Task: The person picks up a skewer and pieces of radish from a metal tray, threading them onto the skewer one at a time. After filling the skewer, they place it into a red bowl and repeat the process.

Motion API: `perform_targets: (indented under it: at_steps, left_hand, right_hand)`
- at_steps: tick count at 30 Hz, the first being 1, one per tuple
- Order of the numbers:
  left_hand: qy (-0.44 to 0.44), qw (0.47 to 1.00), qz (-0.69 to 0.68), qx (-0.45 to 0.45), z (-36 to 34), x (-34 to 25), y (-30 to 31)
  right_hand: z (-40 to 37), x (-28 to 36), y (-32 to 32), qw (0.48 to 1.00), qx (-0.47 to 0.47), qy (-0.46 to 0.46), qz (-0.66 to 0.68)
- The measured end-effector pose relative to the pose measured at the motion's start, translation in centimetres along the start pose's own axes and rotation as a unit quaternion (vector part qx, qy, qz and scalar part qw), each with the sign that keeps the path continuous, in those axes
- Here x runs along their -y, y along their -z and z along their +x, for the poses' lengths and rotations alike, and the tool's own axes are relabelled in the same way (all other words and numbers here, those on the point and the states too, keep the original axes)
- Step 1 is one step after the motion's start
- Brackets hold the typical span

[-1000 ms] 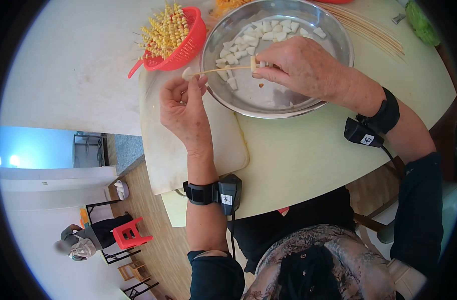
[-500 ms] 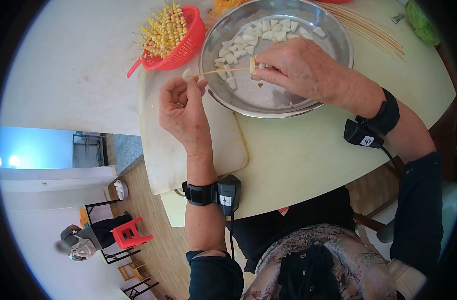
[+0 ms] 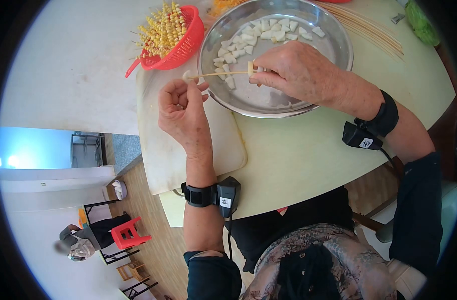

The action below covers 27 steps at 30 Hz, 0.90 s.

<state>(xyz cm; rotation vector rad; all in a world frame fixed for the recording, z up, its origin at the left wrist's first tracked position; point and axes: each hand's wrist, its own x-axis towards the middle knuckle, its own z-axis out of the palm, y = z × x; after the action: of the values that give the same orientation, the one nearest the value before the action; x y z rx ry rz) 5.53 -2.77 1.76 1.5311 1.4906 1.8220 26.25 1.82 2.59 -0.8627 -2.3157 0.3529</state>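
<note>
A thin wooden skewer [image 3: 221, 74] runs nearly level between my two hands, over the left side of a round steel pan [image 3: 268, 106]. My left hand [image 3: 185, 112] pinches a white chunk [image 3: 188, 76] at the skewer's left end, thumb and forefinger closed on it. The other end is in my right hand [image 3: 303, 70], above the pan, with a pale flat piece [image 3: 250, 68] threaded just outside the fingertips. More pale pieces show partly between those fingers. Cut white chunks [image 3: 248, 39] lie loose along the pan's far and left side.
A red colander [image 3: 188, 50] full of loaded skewers [image 3: 163, 32] stands at the upper left. Under my left hand lies a white cutting board [image 3: 223, 145]. Bare skewers [image 3: 371, 32] and a green vegetable [image 3: 421, 21] are at the upper right. A person [image 3: 88, 240] is far off at left.
Both hands hold nearly the same pose. The right hand and the threaded piece have shifted slightly; the white chunk remains at the skewer's left end.
</note>
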Motion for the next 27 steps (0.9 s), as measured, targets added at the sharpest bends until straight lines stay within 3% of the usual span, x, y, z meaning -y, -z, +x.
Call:
perform_targets:
  at_steps: [3,5,15,17,27]
  left_hand:
    - [0.006,1.000,-0.016,-0.008,-0.3,-0.1,-0.3]
    - [-0.041,0.998,0.025,0.047,-0.8,0.2,-0.6]
    - [-0.078,0.994,0.059,0.050,-2.0,-0.3,-2.0]
    - [-0.152,0.974,0.142,0.088,-2.3,-0.5,-2.2]
    - [-0.168,0.970,0.156,0.079,-2.7,-0.6,-2.6]
  right_hand:
    - [0.0,0.0,-0.3,1.000,-0.006,0.004,0.016]
    - [-0.1,0.0,-0.6,0.999,-0.010,0.007,0.031]
    - [-0.1,0.2,-0.6,0.998,-0.019,0.000,0.056]
    - [-0.1,0.4,-0.5,0.998,-0.014,0.002,0.058]
    - [-0.1,0.2,-0.6,0.994,-0.006,0.006,0.104]
